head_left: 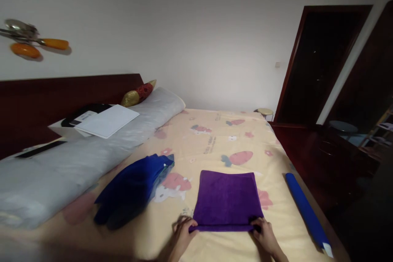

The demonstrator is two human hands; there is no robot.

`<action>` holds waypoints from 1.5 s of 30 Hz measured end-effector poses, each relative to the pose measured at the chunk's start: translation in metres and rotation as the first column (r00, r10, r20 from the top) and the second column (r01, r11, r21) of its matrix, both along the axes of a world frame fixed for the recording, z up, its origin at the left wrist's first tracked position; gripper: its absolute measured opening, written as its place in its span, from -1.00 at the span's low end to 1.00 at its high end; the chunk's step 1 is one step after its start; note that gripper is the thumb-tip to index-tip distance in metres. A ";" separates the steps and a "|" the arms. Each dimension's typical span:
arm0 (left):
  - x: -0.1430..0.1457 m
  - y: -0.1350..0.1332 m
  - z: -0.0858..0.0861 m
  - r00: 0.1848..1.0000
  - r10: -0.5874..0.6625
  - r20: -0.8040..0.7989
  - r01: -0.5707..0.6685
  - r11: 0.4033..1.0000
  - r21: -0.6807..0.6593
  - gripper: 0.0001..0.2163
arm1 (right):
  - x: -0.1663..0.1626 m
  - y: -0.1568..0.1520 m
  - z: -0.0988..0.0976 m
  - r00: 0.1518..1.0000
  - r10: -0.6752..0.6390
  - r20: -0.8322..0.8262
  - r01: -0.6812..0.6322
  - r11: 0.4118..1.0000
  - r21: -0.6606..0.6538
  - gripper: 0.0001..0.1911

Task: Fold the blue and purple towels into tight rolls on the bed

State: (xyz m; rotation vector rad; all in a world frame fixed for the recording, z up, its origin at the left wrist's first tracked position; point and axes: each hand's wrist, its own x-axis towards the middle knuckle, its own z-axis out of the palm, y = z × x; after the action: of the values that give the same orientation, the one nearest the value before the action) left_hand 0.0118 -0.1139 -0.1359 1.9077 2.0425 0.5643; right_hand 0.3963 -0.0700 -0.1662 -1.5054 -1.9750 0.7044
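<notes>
A purple towel [227,196] lies spread on the bed, its near edge folded over into a narrow strip. My left hand [184,229] pinches the left end of that strip between thumb and fingers. At the strip's right end, my right hand [264,232] has its fingers closed on the cloth. To the left lies a crumpled dark blue cloth [132,188], apart from both hands. A blue roll [307,208] with a white tip rests along the bed's right side.
The bedsheet [202,151] is pale yellow with carrot and rabbit prints. A long grey pillow [101,159] runs along the left, carrying a white box lid [108,120]. Behind it are a red and gold cushion [138,93] and a dark headboard [61,94]. A stool [265,111] stands beyond.
</notes>
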 end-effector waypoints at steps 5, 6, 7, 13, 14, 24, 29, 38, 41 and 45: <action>-0.012 0.009 -0.008 0.995 0.053 0.084 -0.050 0.998 -0.047 -0.87 | 0.024 0.013 -0.015 0.995 -0.103 -0.019 0.101 0.992 -0.069 -0.74; -0.009 0.010 -0.007 0.995 0.074 0.065 -0.072 0.997 -0.043 -0.86 | 0.026 0.014 -0.015 0.992 -0.124 -0.006 0.123 0.990 -0.075 -0.75; -0.003 0.010 -0.005 0.994 0.108 0.032 -0.107 0.994 -0.032 -0.83 | 0.027 0.014 -0.015 0.988 -0.153 0.013 0.153 0.986 -0.068 -0.76; 0.066 0.013 -0.007 0.943 0.245 -0.225 -0.221 0.967 0.127 -0.65 | -0.019 0.003 -0.006 0.926 -0.339 0.167 0.276 0.909 0.313 -0.72; 0.080 0.014 -0.011 0.948 0.227 -0.222 -0.198 0.969 0.145 -0.68 | -0.035 0.001 -0.005 0.935 -0.316 0.164 0.243 0.903 0.353 -0.69; 0.098 0.025 -0.054 0.987 0.000 -0.159 0.060 0.926 0.373 -0.69 | -0.079 -0.002 -0.026 0.988 -0.029 0.151 -0.040 0.901 0.433 -0.48; 0.026 0.016 -0.064 0.952 0.188 -0.240 -0.063 0.891 0.450 -0.73 | -0.009 0.004 -0.055 0.953 -0.228 0.201 0.062 0.792 0.608 -0.63; 0.118 0.025 -0.051 0.982 -0.116 -0.148 0.168 0.898 0.406 -0.66 | -0.109 -0.009 -0.019 0.973 0.057 0.222 -0.151 0.887 0.436 -0.62; 0.110 0.028 -0.054 0.976 -0.151 -0.155 0.201 0.897 0.394 -0.67 | -0.100 -0.006 -0.020 0.973 0.019 0.228 -0.114 0.904 0.412 -0.65; 0.048 0.022 -0.060 0.975 -0.015 -0.223 0.107 0.908 0.406 -0.68 | -0.030 0.003 -0.042 0.956 -0.168 0.238 0.038 0.881 0.472 -0.63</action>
State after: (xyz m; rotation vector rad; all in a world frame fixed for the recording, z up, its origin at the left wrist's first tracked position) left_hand 0.0594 -0.0915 -0.1955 2.3594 2.1104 0.8714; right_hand 0.3662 -0.0670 -0.2085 -1.4455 -2.0485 -0.0396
